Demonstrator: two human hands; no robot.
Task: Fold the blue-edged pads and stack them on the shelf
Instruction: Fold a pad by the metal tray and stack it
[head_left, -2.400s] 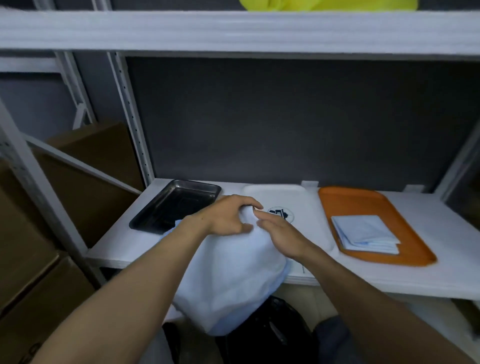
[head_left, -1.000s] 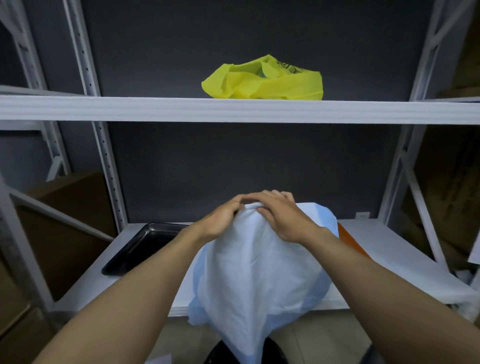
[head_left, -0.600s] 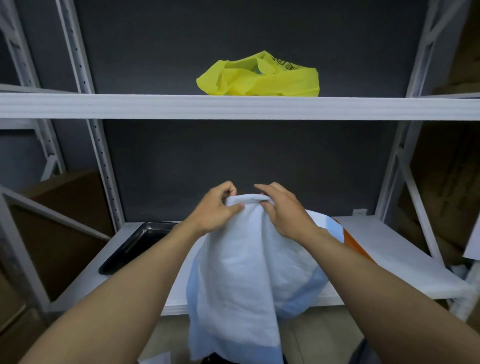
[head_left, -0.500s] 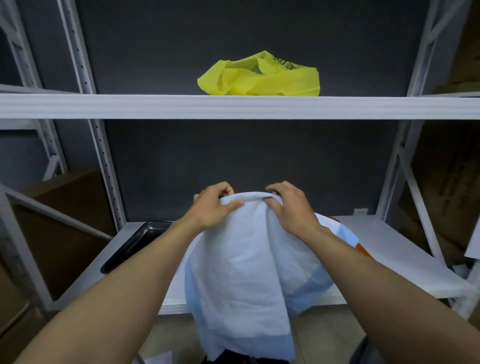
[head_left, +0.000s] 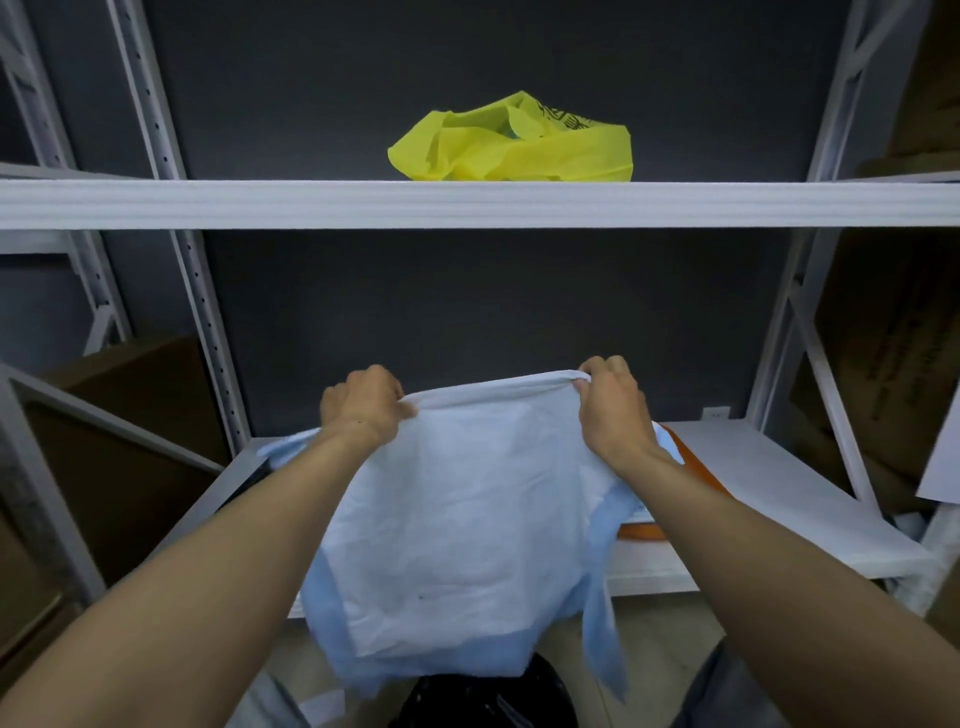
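The left hand (head_left: 363, 410) and right hand (head_left: 613, 408) are each pinching the top edge of the white, blue-edged fabric pad (head_left: 457, 514), hanging at 6 o'clock before the white metal shelf (head_left: 779, 488), and should be keeping it taut and level for a square fold.

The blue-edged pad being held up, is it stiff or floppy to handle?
Probably floppy: the pad hangs wrinkled below the left hand and right hand gripping its top edge. Likely light: two pinches carry it. Blue border strips dangle, may snag.

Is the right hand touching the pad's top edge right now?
Touching. Head view: the right hand curls its fingers round the bunched top corner of the pad, pinching it.
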